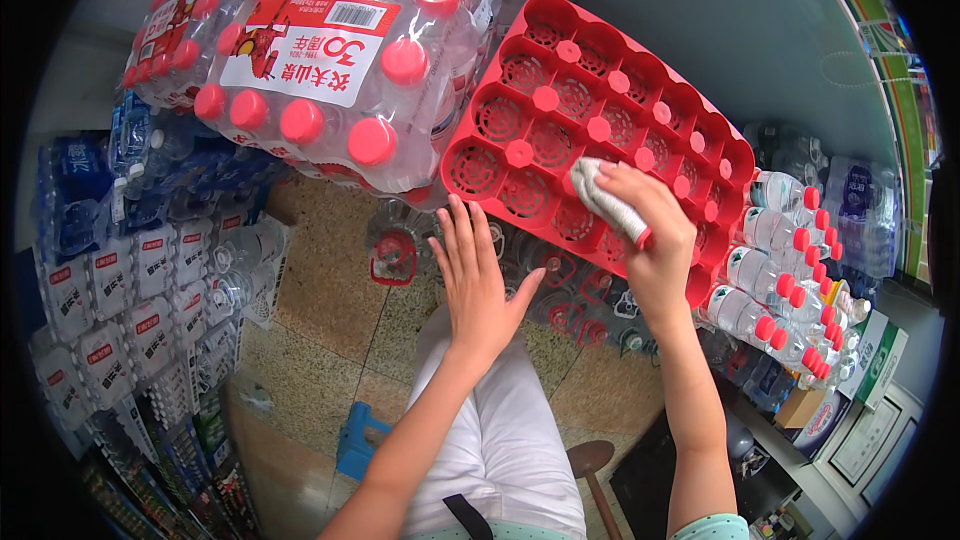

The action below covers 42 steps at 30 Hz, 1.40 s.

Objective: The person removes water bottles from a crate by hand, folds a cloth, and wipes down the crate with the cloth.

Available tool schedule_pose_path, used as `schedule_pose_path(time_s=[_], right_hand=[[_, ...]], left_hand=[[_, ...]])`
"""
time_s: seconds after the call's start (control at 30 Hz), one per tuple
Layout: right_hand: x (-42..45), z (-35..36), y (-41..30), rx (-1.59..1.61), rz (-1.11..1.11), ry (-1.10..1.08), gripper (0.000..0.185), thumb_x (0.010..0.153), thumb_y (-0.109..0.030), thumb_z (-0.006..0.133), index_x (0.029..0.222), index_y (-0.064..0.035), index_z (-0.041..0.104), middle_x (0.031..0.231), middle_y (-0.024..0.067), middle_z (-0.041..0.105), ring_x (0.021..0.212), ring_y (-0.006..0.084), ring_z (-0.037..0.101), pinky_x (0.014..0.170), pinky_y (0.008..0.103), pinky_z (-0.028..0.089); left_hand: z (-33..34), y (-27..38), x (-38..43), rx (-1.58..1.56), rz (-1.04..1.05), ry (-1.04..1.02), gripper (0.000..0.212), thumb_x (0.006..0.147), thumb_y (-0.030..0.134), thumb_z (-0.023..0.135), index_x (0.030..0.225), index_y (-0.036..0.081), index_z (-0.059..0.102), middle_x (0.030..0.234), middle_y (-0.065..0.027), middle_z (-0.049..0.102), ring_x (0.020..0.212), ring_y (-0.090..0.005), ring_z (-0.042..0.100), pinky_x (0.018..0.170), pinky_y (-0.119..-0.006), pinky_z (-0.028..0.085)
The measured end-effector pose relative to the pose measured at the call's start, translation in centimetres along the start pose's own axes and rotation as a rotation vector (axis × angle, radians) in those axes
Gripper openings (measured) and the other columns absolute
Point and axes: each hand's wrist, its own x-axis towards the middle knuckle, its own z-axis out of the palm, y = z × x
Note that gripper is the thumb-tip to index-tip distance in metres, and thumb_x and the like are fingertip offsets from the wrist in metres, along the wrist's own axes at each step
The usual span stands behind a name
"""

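A red plastic bottle crate (519,155) with round slotted compartments lies tilted before me, its open side facing me. In my right hand (652,229) is a bunched whitish knit cloth (609,199) with a red edge, perhaps a work glove. That hand holds it against the crate's dividers near the lower middle. My left hand (476,281) is held flat with fingers spread and holds nothing. Its fingertips reach the crate's lower left rim, but whether they touch it I cannot tell.
Shrink-wrapped water bottles with red caps (300,67) are stacked at upper left. More red-capped bottles (757,270) lie at right. Large handled bottles (394,247) stand on the tiled floor (322,277). A blue plastic stool (360,439) and a wooden-handled plunger (592,457) flank my legs.
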Motion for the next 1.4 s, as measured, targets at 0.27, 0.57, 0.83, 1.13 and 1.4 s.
schedule_pose_path(time_s=[0.27, 0.57, 0.83, 1.13, 1.4], right_hand=[[-5.6, 3.1, 1.4, -0.211, -0.029, 0.007, 0.040, 0.073, 0.002, 0.067, 0.112, -0.0065, 0.071, 0.126, 0.0102, 0.066, 0.122, 0.0321, 0.057, 0.105, 0.0448, 0.043], [-2.9, 4.1, 0.3, -0.033, -0.025, 0.142, 0.039, 0.071, 0.006, 0.065, 0.108, -0.0051, 0.071, 0.113, 0.0114, 0.071, 0.106, 0.0307, 0.065, 0.094, 0.0405, 0.049], [-4.2, 2.5, -2.0, 0.196, 0.251, 0.208, 0.047, 0.068, 0.015, 0.066, 0.112, -0.0025, 0.069, 0.108, 0.0127, 0.071, 0.102, 0.0259, 0.067, 0.091, 0.0349, 0.051], [-14.3, -0.8, -2.0, 0.483, 0.632, 0.406, 0.032, 0.085, 0.001, 0.070, 0.116, 0.0040, 0.064, 0.117, 0.0105, 0.065, 0.111, 0.0193, 0.060, 0.103, 0.0334, 0.042], [-23.8, -2.5, -0.2, 0.456, 0.797, 0.652, 0.034, 0.088, 0.000, 0.070, 0.121, 0.0031, 0.060, 0.117, 0.0083, 0.064, 0.109, 0.0161, 0.060, 0.100, 0.0319, 0.045]], left_hand=[[-0.2, -0.3, -1.2, 0.029, 0.022, -0.045, 0.106, 0.083, 0.038, 0.074, 0.158, 0.002, 0.008, 0.164, -0.0234, 0.003, 0.151, -0.0439, 0.001, 0.119, -0.061, 0.006], [-1.5, -1.0, -0.4, 0.096, 0.016, -0.054, 0.104, 0.084, 0.038, 0.073, 0.158, 0.003, 0.008, 0.165, -0.0207, 0.005, 0.152, -0.0417, 0.004, 0.119, -0.060, 0.007], [-1.7, -2.3, -2.9, 0.012, -0.033, -0.057, 0.088, 0.085, 0.029, 0.073, 0.154, 0.001, 0.025, 0.158, -0.0222, 0.027, 0.147, -0.0421, 0.021, 0.119, -0.054, 0.018], [0.7, 0.1, -3.1, -0.955, -0.458, -0.306, 0.069, 0.092, 0.027, 0.070, 0.147, -0.002, 0.040, 0.142, -0.0168, 0.052, 0.128, -0.0237, 0.052, 0.110, -0.039, 0.038], [2.8, 3.9, -2.3, -1.185, -0.680, -0.479, 0.071, 0.095, 0.036, 0.065, 0.148, 0.001, 0.034, 0.142, -0.0142, 0.050, 0.130, -0.0252, 0.050, 0.107, -0.041, 0.039]])
